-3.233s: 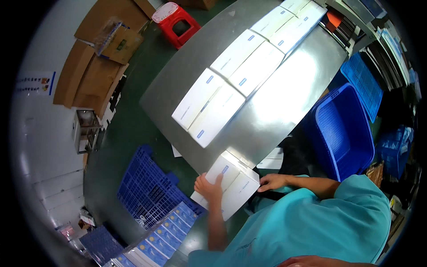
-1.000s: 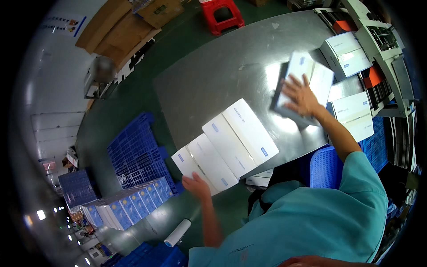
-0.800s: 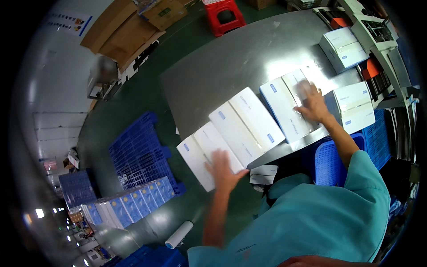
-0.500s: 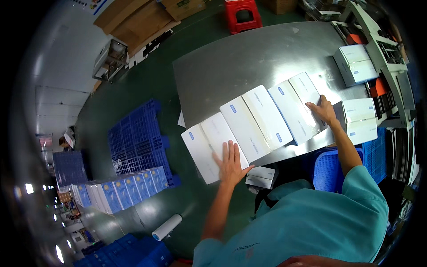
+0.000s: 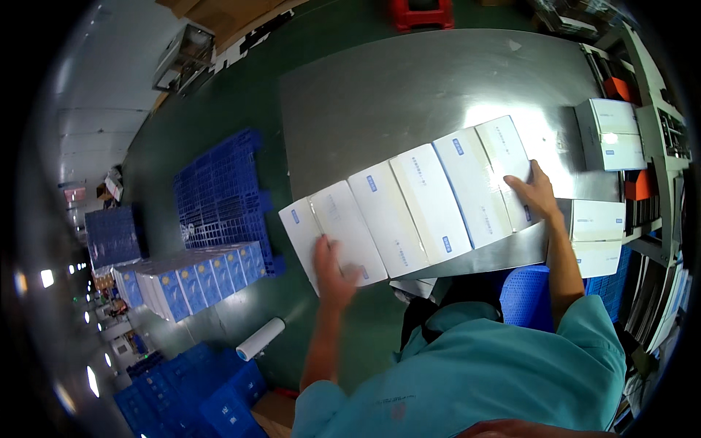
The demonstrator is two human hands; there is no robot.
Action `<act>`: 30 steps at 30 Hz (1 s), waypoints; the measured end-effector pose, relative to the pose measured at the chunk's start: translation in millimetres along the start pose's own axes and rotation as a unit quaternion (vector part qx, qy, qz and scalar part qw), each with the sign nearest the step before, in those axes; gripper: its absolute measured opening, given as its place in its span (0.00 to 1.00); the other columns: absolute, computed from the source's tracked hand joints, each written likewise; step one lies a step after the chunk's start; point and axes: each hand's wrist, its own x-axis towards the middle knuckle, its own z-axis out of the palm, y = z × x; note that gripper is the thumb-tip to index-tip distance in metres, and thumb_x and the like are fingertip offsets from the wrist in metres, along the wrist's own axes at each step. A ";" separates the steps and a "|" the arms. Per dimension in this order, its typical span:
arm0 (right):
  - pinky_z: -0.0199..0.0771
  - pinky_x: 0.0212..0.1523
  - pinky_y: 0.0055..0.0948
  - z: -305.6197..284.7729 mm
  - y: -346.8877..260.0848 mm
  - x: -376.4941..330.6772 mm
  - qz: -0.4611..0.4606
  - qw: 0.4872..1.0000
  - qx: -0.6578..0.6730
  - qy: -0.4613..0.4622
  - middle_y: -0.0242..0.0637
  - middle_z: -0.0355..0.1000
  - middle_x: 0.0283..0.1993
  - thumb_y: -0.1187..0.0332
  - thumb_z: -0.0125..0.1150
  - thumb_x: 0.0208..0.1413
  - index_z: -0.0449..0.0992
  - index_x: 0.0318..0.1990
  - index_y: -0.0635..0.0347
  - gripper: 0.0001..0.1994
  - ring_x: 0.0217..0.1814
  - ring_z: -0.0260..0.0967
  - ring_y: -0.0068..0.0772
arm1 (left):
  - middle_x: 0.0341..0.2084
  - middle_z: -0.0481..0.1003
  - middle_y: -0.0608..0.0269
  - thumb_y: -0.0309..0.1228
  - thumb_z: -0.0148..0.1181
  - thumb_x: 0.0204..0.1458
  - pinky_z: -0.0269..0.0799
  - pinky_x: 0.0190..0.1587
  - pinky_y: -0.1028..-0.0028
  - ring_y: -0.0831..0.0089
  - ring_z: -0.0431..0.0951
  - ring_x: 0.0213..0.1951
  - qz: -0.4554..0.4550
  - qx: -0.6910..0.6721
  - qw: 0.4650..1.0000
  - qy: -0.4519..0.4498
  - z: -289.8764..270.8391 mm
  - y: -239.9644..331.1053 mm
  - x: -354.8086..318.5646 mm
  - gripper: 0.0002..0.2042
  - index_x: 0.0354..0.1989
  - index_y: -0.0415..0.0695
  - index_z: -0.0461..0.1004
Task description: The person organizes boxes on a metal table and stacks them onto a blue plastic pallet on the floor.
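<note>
Three white cartons lie side by side in a slanting row along the near edge of a steel table: a left carton (image 5: 352, 225), a middle carton (image 5: 410, 213) and a right carton (image 5: 482, 184). My left hand (image 5: 336, 274) is over the near part of the left carton, blurred, thumb apart from the fingers; whether it touches the top I cannot tell. My right hand (image 5: 537, 193) grips the outer end of the right carton, thumb on top and fingers along the side. Clear tape runs over the cartons' middle seams.
The steel table (image 5: 350, 102) extends beyond the row. Two more white cartons, a far one (image 5: 617, 135) and a near one (image 5: 597, 226), stand right by a machine (image 5: 646, 66). A blue basket (image 5: 526, 292) sits below. Left on the floor are a blue pallet (image 5: 219, 186) and a white roll (image 5: 261, 338).
My left hand has shifted left and blurred over the left carton. That carton now lines up more evenly with the others. My right hand stays at the right end. The view has shifted.
</note>
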 end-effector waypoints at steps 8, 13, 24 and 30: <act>0.55 0.61 0.23 18.9 41.9 37.1 0.173 0.897 0.388 -0.128 0.40 0.63 0.62 0.41 0.40 0.61 0.61 0.63 0.63 0.35 0.62 0.60 0.32 | 0.46 0.71 0.60 0.38 0.49 0.60 0.64 0.54 0.69 0.68 0.70 0.50 -0.419 -0.657 0.625 0.054 9.6 -144.3 -50.6 0.20 0.55 0.38 0.64; 0.57 0.61 0.26 37.3 51.1 17.6 0.140 0.905 0.391 -0.095 0.40 0.63 0.61 0.43 0.43 0.61 0.58 0.64 0.63 0.34 0.60 0.62 0.32 | 0.49 0.71 0.57 0.39 0.53 0.56 0.65 0.54 0.66 0.64 0.71 0.50 -0.357 -0.652 0.667 0.047 9.3 -133.8 -76.5 0.26 0.59 0.38 0.60; 0.70 0.53 0.32 186.8 -174.1 -176.1 0.089 0.866 0.399 -0.289 0.46 0.69 0.54 0.46 0.49 0.58 0.62 0.60 0.67 0.33 0.52 0.70 0.37 | 0.53 0.68 0.53 0.33 0.52 0.55 0.63 0.57 0.62 0.60 0.68 0.55 -0.336 -0.718 0.585 0.170 -97.3 -284.6 -314.6 0.26 0.62 0.39 0.57; 0.72 0.50 0.35 288.6 -334.6 -263.4 0.034 0.866 0.370 -0.335 0.49 0.70 0.50 0.49 0.54 0.54 0.63 0.58 0.68 0.33 0.47 0.71 0.43 | 0.59 0.62 0.52 0.30 0.56 0.47 0.60 0.59 0.61 0.57 0.63 0.59 -0.314 -0.760 0.487 0.293 -198.3 -368.2 -464.0 0.35 0.65 0.38 0.51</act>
